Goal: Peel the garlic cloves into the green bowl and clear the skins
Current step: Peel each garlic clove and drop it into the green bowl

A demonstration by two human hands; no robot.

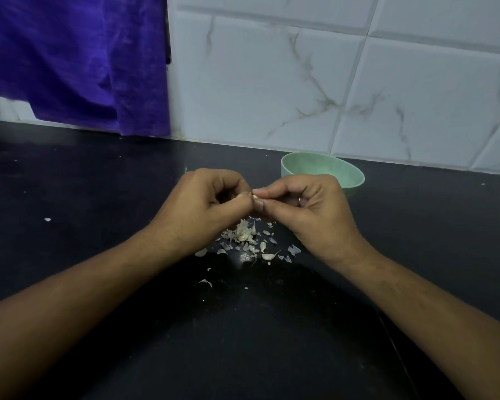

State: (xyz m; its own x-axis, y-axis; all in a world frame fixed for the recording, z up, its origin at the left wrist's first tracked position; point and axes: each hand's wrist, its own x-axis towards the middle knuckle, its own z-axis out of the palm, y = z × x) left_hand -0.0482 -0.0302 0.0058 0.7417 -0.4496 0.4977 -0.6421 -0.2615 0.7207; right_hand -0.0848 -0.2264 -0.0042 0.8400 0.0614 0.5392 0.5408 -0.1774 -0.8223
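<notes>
Pinching one garlic clove (255, 194) between them, the left hand (205, 206) and right hand (309, 209) meet just left of and in front of the green bowl (350, 176). Fingers are curled and the clove is mostly hidden. The skins (244, 235) are heaped on the black counter (98, 197) nearer the person than the bowl. A purple cloth (70, 62) hangs far left of the bowl.

pale papery garlic skins (244, 235) lie heaped and scattered near the upright green bowl (329, 166).
</notes>
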